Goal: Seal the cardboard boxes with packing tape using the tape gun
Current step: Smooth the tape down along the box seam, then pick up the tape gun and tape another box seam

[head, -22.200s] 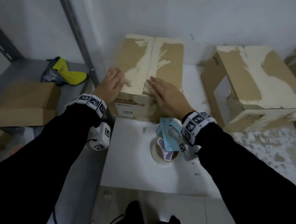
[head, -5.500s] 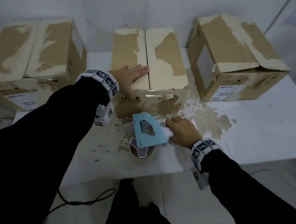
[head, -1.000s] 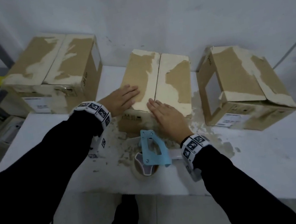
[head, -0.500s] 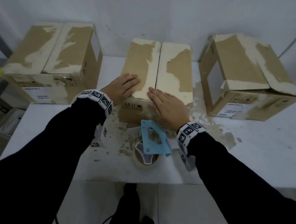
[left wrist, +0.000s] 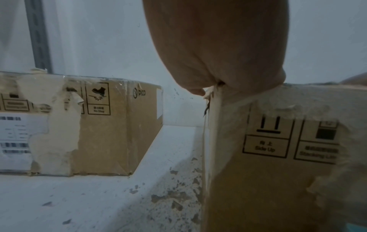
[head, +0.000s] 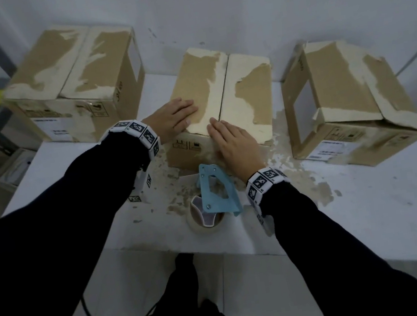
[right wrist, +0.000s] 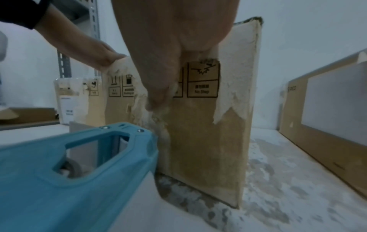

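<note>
Middle box: sits on the white table with both top flaps down, the seam running away from the person between the two hands. No fresh tape can be made out across it; the step in hand looks like flattening the flaps before taping.
Left hand: lies flat, fingers straight, on the left flap near the front corner. It holds nothing, only presses.
Right hand: flat as well, fingers straight, draped over the front edge right at the seam, with the thumb down the front face in the right wrist view.
Tape gun: blue frame, on the table just behind the right wrist and close to the box front, its roll toward the table edge. Nobody holds it.
Risk, flaps: once the right hand leaves to fetch the gun, the right flap may spring up and the seam gape.
Risk, surface: the flaps are torn and peeled pale in wide patches, so tape would probably grip poorly there and lift.
Risk, gun: the roll lies near the table's front edge; a backward sweep of the wrist could knock it off.
Left box: beyond the left hand, flaps down.
Right box: beyond the right hand, tipped on its side, one flap hanging loose.
</note>
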